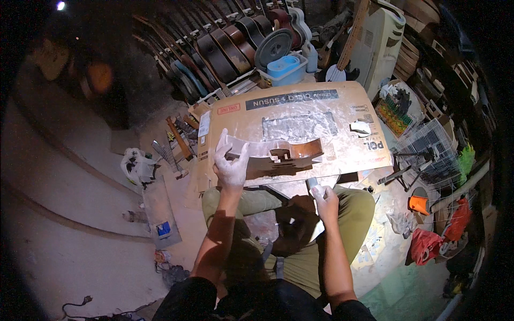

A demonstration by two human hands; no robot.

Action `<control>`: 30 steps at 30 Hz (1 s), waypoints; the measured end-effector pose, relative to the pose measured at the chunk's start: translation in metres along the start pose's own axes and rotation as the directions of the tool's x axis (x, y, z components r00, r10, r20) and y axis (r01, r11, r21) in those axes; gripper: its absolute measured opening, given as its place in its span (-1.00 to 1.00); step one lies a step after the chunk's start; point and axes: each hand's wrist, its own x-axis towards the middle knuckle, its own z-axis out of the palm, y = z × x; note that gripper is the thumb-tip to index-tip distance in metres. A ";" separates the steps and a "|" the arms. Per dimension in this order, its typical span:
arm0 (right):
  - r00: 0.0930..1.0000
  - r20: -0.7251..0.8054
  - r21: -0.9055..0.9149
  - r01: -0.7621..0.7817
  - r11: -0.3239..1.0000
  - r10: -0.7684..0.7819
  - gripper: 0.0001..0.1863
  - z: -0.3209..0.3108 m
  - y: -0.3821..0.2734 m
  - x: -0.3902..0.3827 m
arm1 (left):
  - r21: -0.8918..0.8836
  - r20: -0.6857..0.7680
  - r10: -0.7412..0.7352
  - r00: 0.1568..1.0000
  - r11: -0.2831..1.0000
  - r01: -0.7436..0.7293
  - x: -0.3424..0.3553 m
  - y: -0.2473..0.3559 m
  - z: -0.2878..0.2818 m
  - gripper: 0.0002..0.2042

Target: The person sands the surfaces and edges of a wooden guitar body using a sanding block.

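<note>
A brown guitar body (305,150) stands on edge over a large flat cardboard sheet (235,125), its side facing up. Pale dust covers the left part of that side; the right part is glossy. My left hand (232,165) grips the body's left end, thumb and fingers around the edge. Lower and to the right, my right hand (325,202) is closed on a small grey block (312,183). The block is apart from the body, near the cardboard's front edge. White dust coats my left hand and patches of the cardboard.
A crumpled white piece (360,128) lies on the cardboard's right side. Several guitars (225,48) stand racked behind, beside a blue tub (284,67). At right are a small tripod (409,166), a wire cage (428,144) and a red bag (426,246). A hammer-like wooden tool (179,138) lies left.
</note>
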 end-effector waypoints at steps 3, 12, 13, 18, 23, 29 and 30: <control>1.000 -0.025 0.010 0.012 1.000 -0.011 -0.66 -0.001 0.010 0.000 | -0.098 0.023 -0.246 0.969 0.964 0.247 0.001 0.018 0.003 -0.61; 0.996 0.082 0.012 -0.045 0.999 0.044 -0.62 -0.002 -0.003 -0.006 | -0.040 0.202 -0.436 0.877 0.891 0.452 -0.001 0.012 -0.022 -0.82; 0.995 0.094 0.010 -0.045 0.999 0.044 -0.62 -0.002 -0.006 -0.006 | -0.066 0.225 -0.455 0.861 0.875 0.480 -0.002 0.009 -0.025 -0.75; 0.990 0.125 0.025 -0.069 0.997 0.065 -0.62 0.000 0.002 -0.005 | -0.161 0.303 -0.510 0.805 0.805 0.571 -0.003 0.021 -0.027 -0.61; 0.998 0.046 -0.010 0.033 0.999 -0.033 -0.73 0.008 0.012 -0.008 | -0.334 0.403 -0.381 0.832 0.785 0.521 0.009 0.025 -0.036 -0.68; 0.980 0.145 0.090 0.123 0.988 -0.135 -0.83 0.013 0.028 -0.008 | -0.513 0.494 -0.459 0.738 0.532 0.674 0.011 0.027 -0.040 -0.78; 0.975 0.179 0.111 0.116 0.987 -0.135 -0.83 0.013 0.027 -0.008 | -0.508 0.533 -0.438 0.724 0.519 0.687 0.014 0.028 -0.041 -0.80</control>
